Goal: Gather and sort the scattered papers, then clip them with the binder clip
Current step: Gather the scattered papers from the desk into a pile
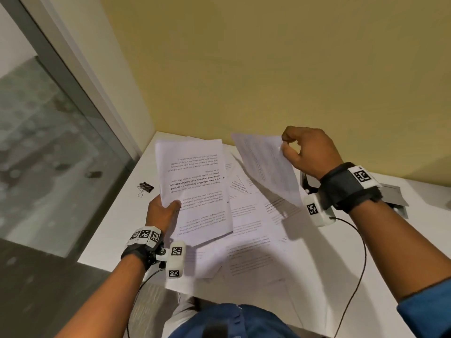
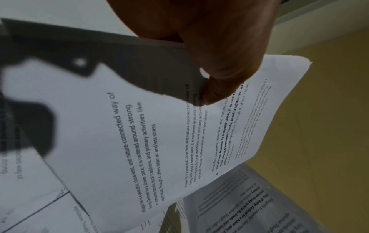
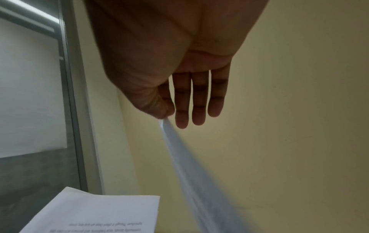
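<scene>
My left hand (image 1: 163, 208) grips a small stack of printed sheets (image 1: 195, 184) by its near left corner and holds it above the white table (image 1: 329, 276). In the left wrist view the thumb (image 2: 217, 93) presses on the stack (image 2: 159, 134). My right hand (image 1: 305, 152) pinches the far corner of a single sheet (image 1: 268, 167) between thumb and forefinger and holds it up to the right of the stack. The right wrist view shows that sheet (image 3: 191, 165) edge-on, hanging below the pinch (image 3: 165, 115). Several more papers (image 1: 253, 230) lie spread on the table underneath. A black binder clip (image 1: 145, 188) lies on the table left of the stack.
A yellow wall (image 1: 268, 69) stands right behind the table. A glass panel with a grey frame (image 1: 61, 118) runs along the left. A grey flat object (image 1: 395, 196) lies at the table's right, behind my right wrist. Cables trail from both wrist cameras over the front edge.
</scene>
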The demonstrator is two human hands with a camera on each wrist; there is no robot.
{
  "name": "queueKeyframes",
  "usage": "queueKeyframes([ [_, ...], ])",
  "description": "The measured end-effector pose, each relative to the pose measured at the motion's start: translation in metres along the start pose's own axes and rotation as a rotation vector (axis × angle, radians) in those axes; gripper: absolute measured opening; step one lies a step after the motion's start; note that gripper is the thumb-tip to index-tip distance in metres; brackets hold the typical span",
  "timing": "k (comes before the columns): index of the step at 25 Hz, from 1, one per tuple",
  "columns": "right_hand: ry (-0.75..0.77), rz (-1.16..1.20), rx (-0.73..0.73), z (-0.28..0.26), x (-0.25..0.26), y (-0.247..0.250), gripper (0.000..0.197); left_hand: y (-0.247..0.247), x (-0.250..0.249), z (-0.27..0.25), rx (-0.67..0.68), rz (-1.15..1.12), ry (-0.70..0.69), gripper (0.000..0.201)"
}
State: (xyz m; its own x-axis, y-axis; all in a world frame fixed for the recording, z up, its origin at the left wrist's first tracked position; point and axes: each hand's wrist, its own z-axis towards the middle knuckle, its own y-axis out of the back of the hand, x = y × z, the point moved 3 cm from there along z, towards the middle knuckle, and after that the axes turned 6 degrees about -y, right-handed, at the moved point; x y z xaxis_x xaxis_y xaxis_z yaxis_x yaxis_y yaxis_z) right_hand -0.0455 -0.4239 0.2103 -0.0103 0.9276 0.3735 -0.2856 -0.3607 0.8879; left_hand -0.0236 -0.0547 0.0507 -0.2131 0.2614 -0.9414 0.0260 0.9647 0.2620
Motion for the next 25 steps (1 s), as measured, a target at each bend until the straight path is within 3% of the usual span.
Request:
queueKeyframes([
  [3,0.036,0.078,-0.041,-0.006,0.006,0.010,0.007,-0.006,-0.005,-0.009,0.003,0.004,-0.039,0.030],
  [10,0.158,0.154,0.027,-0.019,0.021,0.018,0.014,-0.013,-0.033,-0.023,-0.050,0.122,-0.176,0.026],
  [17,0.186,0.160,0.212,-0.014,0.042,0.000,0.012,-0.058,-0.074,-0.041,0.281,0.046,-0.327,0.030],
  [21,0.112,0.194,0.215,-0.008,0.047,-0.009,0.008,-0.079,-0.080,-0.056,0.448,0.018,-0.293,0.028],
  [25,0.005,0.233,0.164,-0.005,0.048,-0.020,0.006,-0.086,-0.075,-0.070,0.511,-0.090,-0.252,0.029],
])
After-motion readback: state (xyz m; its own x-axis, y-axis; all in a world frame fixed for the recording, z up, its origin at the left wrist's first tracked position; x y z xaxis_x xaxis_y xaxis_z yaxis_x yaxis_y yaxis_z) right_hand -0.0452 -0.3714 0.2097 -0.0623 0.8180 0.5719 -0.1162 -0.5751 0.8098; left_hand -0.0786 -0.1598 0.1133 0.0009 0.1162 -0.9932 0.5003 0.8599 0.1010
